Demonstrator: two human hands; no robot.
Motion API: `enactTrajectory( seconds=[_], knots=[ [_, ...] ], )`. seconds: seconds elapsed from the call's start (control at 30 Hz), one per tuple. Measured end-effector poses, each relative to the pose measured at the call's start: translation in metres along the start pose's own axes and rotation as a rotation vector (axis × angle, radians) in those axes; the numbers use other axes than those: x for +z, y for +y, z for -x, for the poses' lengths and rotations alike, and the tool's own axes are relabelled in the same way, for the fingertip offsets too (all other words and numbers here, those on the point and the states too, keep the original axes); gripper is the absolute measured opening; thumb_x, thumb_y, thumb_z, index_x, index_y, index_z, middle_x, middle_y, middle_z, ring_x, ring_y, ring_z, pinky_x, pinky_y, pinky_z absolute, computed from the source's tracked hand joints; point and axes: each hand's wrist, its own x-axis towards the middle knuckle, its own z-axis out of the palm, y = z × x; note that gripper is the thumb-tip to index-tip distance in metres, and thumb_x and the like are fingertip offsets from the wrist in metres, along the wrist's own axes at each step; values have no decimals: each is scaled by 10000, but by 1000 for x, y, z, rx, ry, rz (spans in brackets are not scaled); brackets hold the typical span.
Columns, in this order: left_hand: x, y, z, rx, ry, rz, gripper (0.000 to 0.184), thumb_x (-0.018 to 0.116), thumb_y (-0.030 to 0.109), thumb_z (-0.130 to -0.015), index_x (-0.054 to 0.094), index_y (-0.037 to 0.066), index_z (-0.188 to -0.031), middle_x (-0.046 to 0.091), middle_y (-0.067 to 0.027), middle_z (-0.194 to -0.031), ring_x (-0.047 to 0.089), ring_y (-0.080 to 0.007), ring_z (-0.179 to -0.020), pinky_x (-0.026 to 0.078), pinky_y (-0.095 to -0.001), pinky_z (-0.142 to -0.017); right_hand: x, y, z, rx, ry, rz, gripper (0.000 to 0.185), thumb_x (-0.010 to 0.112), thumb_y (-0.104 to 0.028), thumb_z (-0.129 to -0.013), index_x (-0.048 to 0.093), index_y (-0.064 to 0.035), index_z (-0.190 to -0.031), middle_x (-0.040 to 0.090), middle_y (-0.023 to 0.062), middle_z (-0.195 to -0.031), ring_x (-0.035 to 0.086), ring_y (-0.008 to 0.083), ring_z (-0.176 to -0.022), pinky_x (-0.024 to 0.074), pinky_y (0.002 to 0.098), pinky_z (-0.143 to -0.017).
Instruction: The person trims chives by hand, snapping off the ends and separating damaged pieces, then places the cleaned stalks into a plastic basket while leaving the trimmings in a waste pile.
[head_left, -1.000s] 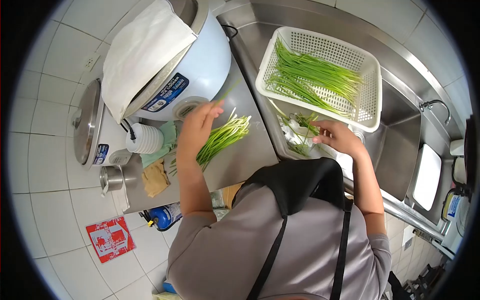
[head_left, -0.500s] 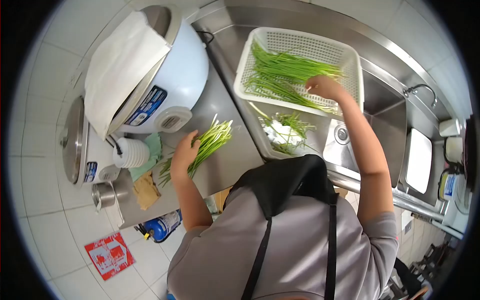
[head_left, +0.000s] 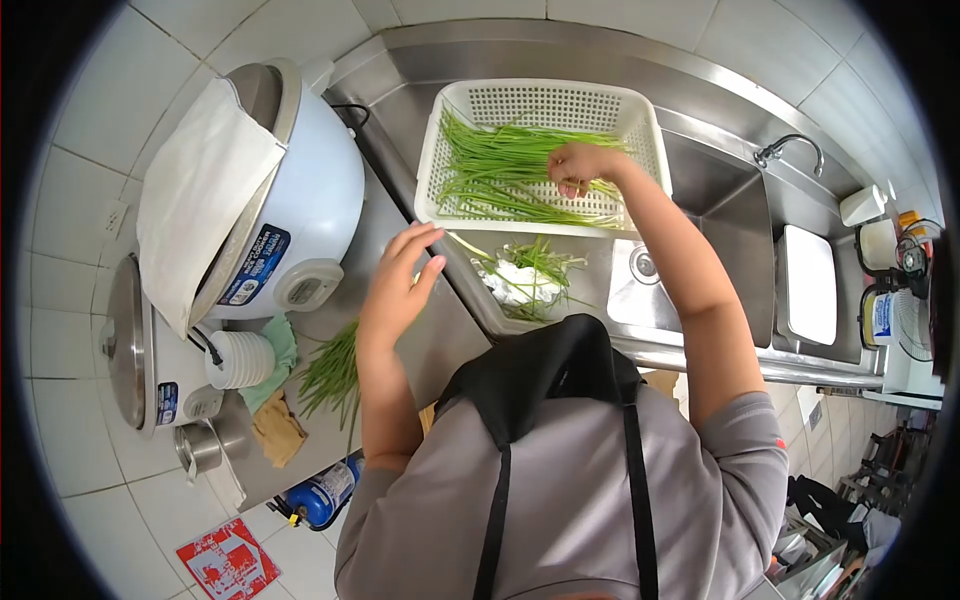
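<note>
The basket (head_left: 600, 108) is sitting at twelve o'clock, holding greens (head_left: 500, 158). Left hand (head_left: 398, 290) is hovering at nine, fingers apart; right hand (head_left: 587, 168) is hanging curled at one, grip unclear: loose pinching would be scattering greens.

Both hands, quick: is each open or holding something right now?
Left hand: open, holding nothing visible.
Right hand: curled over the green stalks; whether it grips any cannot be told.

Right grip (head_left: 582, 170) at green stalks (head_left: 500, 158) in white basket (head_left: 545, 98), left grip (head_left: 396, 285) spread
</note>
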Motion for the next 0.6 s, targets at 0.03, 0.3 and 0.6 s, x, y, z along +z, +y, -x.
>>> enactTrajectory(
  seconds=[0.03, 0.3, 0.6],
  knots=[
    [4, 5, -8, 50, -2, 8, 308, 540, 127, -849, 537, 36, -1143, 501, -117, -1202, 433, -269, -1180, 334, -319, -963, -3, -9, 12, 10, 52, 4, 187, 563, -172, -778, 582, -28, -896, 607, 50, -707, 572, 124, -545, 452, 228, -457],
    [60, 31, -86, 255, 108, 103, 296, 542, 155, -853, 543, 32, -1123, 493, -131, -1209, 420, -290, -1189, 304, -395, -1001, -10, -57, 80, -299, 234, 404, 223, 607, -116, -748, 620, -9, -943, 591, 38, -670, 548, 119, -574, 455, 259, -522],
    [68, 52, -129, 197, 209, 274, 161, 603, 174, -821, 637, 18, -841, 644, -74, -770, 610, -177, -743, 368, -375, -933, -15, -86, 148, -892, 1389, 689, 233, 629, -127, -771, 630, -38, -986, 621, 86, -780, 599, 184, -771, 464, 275, -660]
  ],
)
